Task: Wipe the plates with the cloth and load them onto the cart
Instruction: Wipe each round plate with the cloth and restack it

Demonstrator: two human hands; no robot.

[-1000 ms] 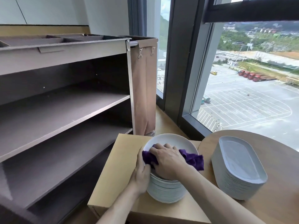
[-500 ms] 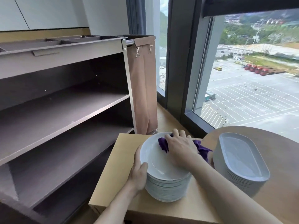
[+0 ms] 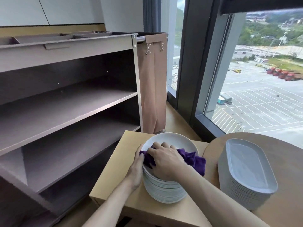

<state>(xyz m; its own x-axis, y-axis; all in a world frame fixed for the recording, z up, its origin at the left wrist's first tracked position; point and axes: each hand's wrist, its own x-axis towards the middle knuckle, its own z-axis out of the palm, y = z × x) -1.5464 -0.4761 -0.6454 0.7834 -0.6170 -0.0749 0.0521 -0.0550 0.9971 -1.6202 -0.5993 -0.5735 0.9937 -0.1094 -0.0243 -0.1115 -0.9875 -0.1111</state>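
Note:
A stack of round white plates [image 3: 165, 190] stands on a light wooden box [image 3: 129, 145]. My right hand [image 3: 165, 161] presses a purple cloth [image 3: 193, 159] onto the near left part of the top plate [image 3: 173, 140], fingers spread over the cloth. My left hand [image 3: 136, 169] holds the left side of the stack, its thumb up at the top plate's rim. To the left stands the brown cart [image 3: 65, 102] with its bare shelves. A second stack of oval grey plates [image 3: 246, 174] sits on the round table [image 3: 287, 161] at the right.
A tan fabric bag [image 3: 152, 82] hangs on the cart's right end, close behind the round plates. Tall windows [image 3: 262, 79] and a dark frame run along the back right. The cart's top tray [image 3: 49, 38] has several compartments.
My right hand has swept the cloth from the far right of the top plate back to its near left. The left hand has stayed on the stack's side.

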